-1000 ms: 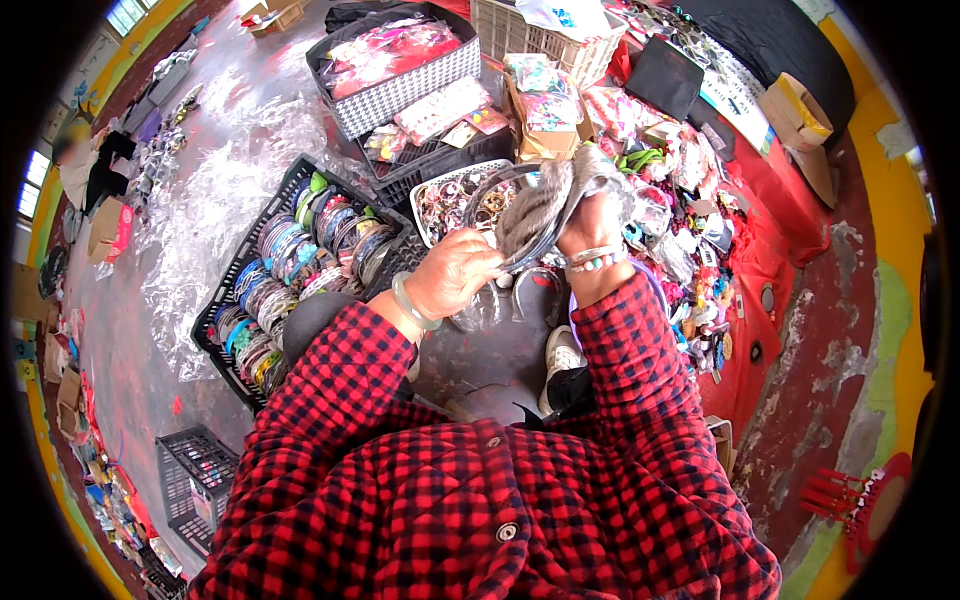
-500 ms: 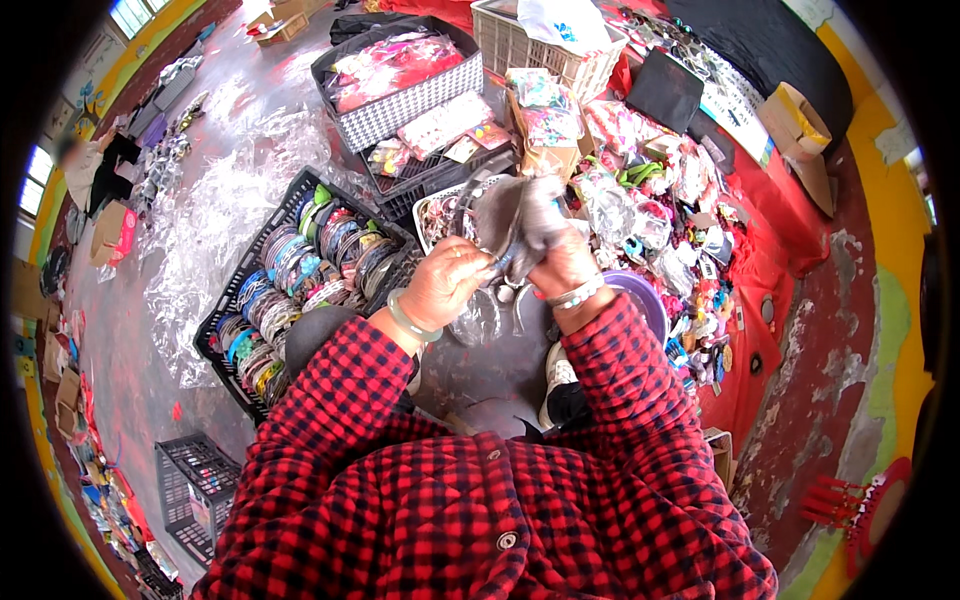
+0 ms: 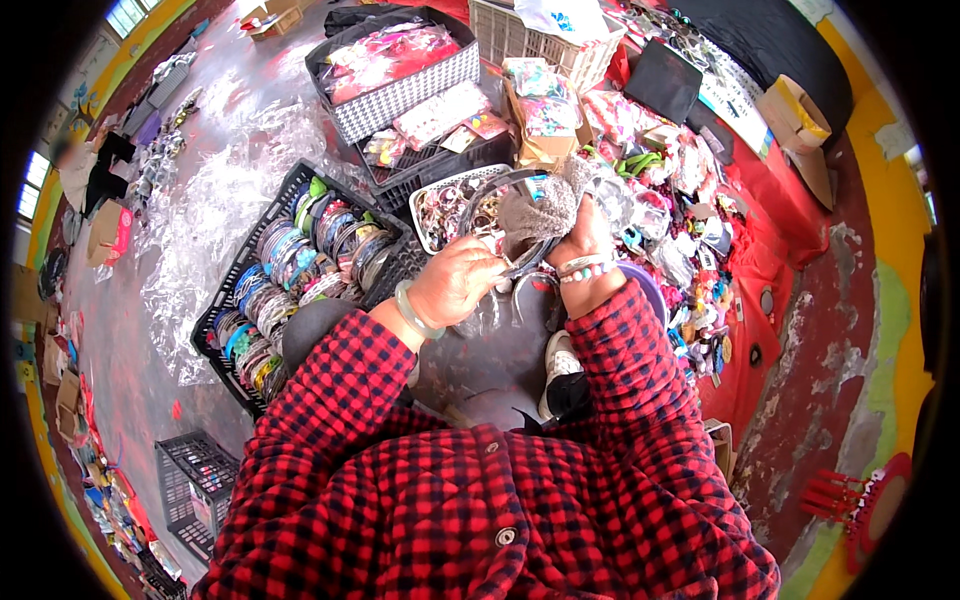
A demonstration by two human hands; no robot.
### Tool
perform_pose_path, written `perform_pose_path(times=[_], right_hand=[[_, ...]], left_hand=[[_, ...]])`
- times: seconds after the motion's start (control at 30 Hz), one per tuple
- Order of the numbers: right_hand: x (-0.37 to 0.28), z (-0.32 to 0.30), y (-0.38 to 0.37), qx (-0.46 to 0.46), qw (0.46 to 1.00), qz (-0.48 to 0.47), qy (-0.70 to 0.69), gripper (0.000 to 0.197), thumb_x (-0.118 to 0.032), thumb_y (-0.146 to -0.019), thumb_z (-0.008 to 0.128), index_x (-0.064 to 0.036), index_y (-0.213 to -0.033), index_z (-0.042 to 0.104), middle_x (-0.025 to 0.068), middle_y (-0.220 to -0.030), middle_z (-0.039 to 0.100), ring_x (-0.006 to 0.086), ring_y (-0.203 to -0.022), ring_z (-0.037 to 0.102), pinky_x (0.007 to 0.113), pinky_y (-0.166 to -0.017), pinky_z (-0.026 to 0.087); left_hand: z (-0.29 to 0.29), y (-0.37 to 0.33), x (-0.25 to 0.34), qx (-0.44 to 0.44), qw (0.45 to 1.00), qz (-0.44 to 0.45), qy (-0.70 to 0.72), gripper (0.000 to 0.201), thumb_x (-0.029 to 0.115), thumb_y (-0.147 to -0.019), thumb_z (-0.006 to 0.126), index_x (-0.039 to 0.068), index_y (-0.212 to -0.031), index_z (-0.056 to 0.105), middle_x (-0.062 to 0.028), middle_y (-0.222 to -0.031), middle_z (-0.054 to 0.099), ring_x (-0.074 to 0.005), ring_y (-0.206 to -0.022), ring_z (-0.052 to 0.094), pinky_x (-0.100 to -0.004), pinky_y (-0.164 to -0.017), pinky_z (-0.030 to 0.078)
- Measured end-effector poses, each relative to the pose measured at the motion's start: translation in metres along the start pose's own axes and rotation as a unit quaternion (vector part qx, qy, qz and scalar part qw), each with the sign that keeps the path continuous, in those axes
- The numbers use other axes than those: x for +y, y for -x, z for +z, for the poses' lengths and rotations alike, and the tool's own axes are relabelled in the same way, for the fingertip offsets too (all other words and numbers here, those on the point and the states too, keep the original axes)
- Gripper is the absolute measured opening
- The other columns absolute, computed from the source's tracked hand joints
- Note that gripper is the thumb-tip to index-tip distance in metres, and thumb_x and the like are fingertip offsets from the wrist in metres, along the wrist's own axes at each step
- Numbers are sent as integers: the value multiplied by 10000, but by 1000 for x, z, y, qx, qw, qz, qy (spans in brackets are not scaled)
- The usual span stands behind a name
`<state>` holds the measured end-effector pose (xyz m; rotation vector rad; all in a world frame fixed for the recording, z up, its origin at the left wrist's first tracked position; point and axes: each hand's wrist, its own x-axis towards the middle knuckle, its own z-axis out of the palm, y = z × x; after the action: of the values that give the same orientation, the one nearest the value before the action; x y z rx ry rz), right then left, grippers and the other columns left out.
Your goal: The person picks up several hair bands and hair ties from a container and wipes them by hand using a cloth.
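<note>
In front of me I hold a dark hoop-shaped headband (image 3: 474, 203), its far curve tipped up over the white basket. My left hand (image 3: 452, 284) pinches the band near its lower end, thumb against fingers. A fuzzy grey cloth (image 3: 540, 215) lies bunched across the other side of the hoop. My right hand (image 3: 590, 238) closes around that cloth and the band under it; most of its fingertips are hidden. Whether it is a single band or several held together, I cannot tell. Just beyond my hands, the white basket (image 3: 418, 212) holds loose hair accessories.
Left of my hands, a black crate (image 3: 222, 300) holds rows of headbands. Stacked crates (image 3: 400, 105) stand ahead beside a cardboard box (image 3: 548, 148). Loose accessories (image 3: 700, 260) are heaped on red cloth at right, beside a purple basin (image 3: 646, 288). Clear plastic (image 3: 215, 230) covers floor at left.
The headband has turned, so its hoop now shows open toward me. The grey cloth, blurred before, has shifted along it. My right hand has moved slightly right and my left stays close to its place.
</note>
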<state>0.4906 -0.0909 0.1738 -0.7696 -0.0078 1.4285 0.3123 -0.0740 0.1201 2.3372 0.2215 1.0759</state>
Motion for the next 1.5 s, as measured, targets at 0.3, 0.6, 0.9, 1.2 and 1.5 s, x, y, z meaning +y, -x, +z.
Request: perform_pose_path(times=[0.3, 0.6, 0.9, 1.2, 1.5], right_hand=[[-34, -93, -86, -119, 922, -280, 240, 391, -377, -887, 425, -32, -1020, 552, 125, -1006, 586, 291, -932, 547, 429, -857, 428], [22, -2, -1, -367, 930, 8, -23, 422, -219, -784, 646, -42, -1117, 457, 102, -1083, 538, 231, -963, 539, 385, -839, 456], [14, -8, -11, -98, 995, 28, -4, 290, -316, -899, 450, -56, -1012, 508, 130, -910, 601, 260, -787, 599, 404, -709, 499], [6, -14, -17, -86, 996, 20, -21, 314, -285, -933, 346, -22, -981, 511, 120, -881, 588, 260, -767, 589, 404, -686, 501], [22, -11, -11, -37, 999, 8, 15, 359, -312, -927, 330, -34, -1053, 521, 130, -979, 596, 284, -889, 574, 437, -820, 458]], left_hand=[[-9, 1, 8, 33, 987, -138, 69, 81, 15, -786, 594, -16, -860, 600, -83, -776, 578, -171, -728, 559, -273, -665, 453], [-7, 5, 2, 69, 974, -205, 61, 103, 53, -822, 567, -6, -895, 608, -63, -754, 579, -143, -697, 553, -244, -647, 435], [-8, -2, 7, -34, 983, -106, -146, 313, 202, -703, 660, 72, -977, 583, -92, -988, 571, -271, -974, 496, -369, -823, 370], [-3, -3, 3, -1, 991, -71, -116, 191, 132, -701, 660, 54, -849, 569, -87, -809, 574, -272, -808, 546, -359, -723, 420], [7, 2, 8, 40, 991, -103, -76, 149, 110, -711, 652, 45, -811, 563, -96, -709, 565, -280, -686, 542, -359, -619, 433]])
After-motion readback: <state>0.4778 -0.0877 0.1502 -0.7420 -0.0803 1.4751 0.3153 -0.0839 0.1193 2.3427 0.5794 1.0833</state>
